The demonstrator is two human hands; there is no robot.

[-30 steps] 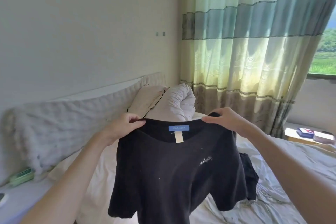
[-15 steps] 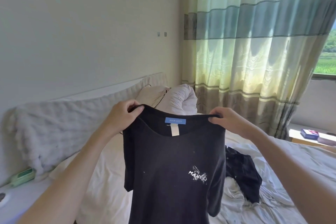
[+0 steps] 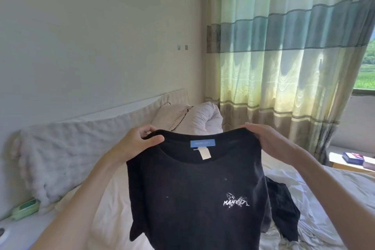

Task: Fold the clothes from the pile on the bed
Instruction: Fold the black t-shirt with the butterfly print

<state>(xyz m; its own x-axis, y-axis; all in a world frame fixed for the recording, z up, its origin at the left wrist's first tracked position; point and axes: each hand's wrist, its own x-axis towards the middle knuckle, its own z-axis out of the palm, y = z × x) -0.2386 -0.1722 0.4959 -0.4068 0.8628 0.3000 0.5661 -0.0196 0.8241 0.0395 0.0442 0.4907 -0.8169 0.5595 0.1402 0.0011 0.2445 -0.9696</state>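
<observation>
Black T-shirt held up in the air over the bed, front toward camera. Left hand pinches one shoulder seam, right hand grips the other; probably spread this way to hang flat and square before laying down. Another dark garment lies on the bed behind.

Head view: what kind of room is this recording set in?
Most likely a home bedroom. A bed with rumpled white sheets fills the foreground, white pillows lean at its padded white headboard, and a long green-striped curtain covers the window.
</observation>
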